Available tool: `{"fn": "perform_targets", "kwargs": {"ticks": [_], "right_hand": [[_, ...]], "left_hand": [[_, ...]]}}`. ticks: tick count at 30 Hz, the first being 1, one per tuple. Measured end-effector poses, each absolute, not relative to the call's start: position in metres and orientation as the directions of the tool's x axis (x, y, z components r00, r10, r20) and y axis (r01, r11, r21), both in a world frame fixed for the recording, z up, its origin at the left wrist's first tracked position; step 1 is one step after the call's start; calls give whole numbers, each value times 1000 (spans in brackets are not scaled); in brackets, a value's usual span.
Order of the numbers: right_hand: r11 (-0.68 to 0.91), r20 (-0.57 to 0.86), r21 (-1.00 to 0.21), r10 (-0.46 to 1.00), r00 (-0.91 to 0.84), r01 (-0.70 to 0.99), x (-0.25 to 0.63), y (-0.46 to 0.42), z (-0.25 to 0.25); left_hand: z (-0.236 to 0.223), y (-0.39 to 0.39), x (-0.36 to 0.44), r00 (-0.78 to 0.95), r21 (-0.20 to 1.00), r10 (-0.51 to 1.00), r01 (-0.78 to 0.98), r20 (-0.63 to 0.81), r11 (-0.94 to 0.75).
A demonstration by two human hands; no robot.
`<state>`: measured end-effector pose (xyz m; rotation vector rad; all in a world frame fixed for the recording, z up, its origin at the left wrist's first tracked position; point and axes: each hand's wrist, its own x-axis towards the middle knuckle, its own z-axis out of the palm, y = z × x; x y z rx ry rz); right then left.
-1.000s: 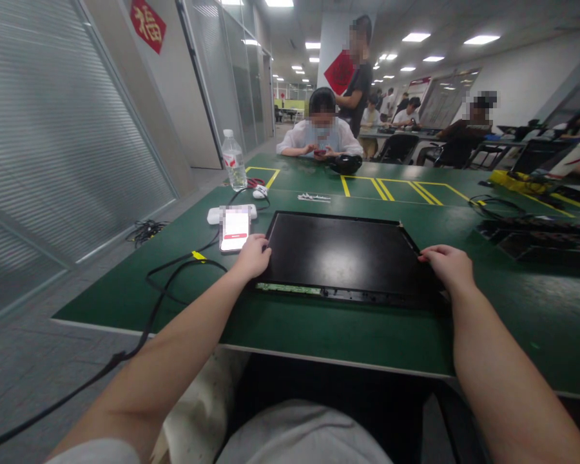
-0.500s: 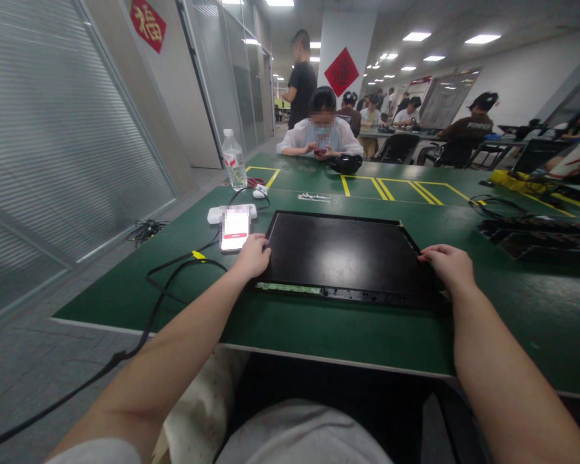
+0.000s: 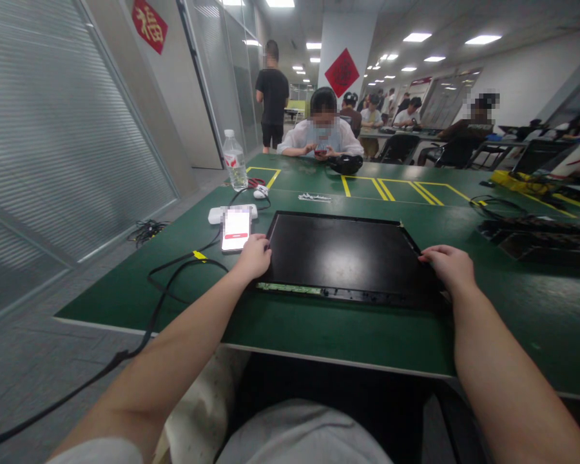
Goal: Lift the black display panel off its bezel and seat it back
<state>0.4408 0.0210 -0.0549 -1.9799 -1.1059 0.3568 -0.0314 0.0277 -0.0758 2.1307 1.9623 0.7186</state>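
Note:
A flat black display panel [image 3: 343, 254] lies on the green table [image 3: 319, 328] in front of me, with a thin green circuit strip along its near edge. My left hand [image 3: 254, 256] grips the panel's left edge, fingers curled over it. At the right edge, my right hand [image 3: 448, 265] holds the panel the same way, fingers wrapped down on the rim.
A lit phone [image 3: 235, 229] and a white power strip [image 3: 232, 212] lie left of the panel, with black cables [image 3: 174, 274] trailing off the table. A water bottle [image 3: 234, 160] stands farther back. Dark parts [image 3: 536, 235] sit at right. A person [image 3: 321, 132] sits opposite; others sit behind.
My hands and the panel have stayed put. A standing person in a black shirt has walked from the pillar leftward toward the glass wall.

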Motion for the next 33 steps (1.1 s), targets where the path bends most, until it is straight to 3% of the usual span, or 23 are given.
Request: {"fn": "perform_targets", "kwargs": {"ticks": [7, 16, 28, 33], "right_hand": [[-282, 111, -791, 806, 581, 543, 446, 23, -61], [-285, 118, -794, 794, 596, 537, 444, 22, -60], [-266, 149, -780, 800, 581, 567, 444, 23, -61], [-262, 181, -750, 802, 569, 608, 442, 24, -59]], "left_hand": [[-73, 25, -28, 35, 377, 977, 919, 209, -114], [-81, 28, -32, 57, 405, 961, 899, 270, -167], [-73, 23, -29, 68, 407, 971, 899, 228, -159], [-63, 11, -28, 179, 410, 944, 867, 276, -284]]}}
